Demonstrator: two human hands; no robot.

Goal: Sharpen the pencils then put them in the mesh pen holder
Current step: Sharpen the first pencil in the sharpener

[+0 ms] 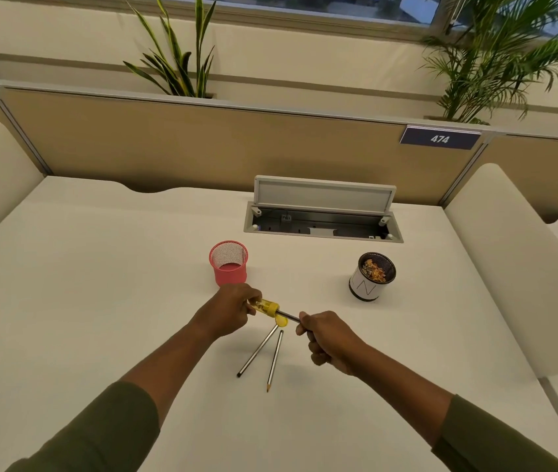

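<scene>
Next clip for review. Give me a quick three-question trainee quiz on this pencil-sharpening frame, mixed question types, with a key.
1. True or false: the pink mesh holder already holds a pencil.
2. Which hand grips the yellow sharpener? A) left hand B) right hand
3. How many pencils lie loose on the desk?

Key: 1. False, it looks empty. 2. A; the right hand holds the pencil being sharpened. 3. Two: one and another.

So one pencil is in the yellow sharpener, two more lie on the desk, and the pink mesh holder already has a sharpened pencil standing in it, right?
Not quite: the head view shows the pink mesh holder empty. The rest holds: one pencil is in the yellow sharpener, and two more pencils lie on the desk.
</scene>
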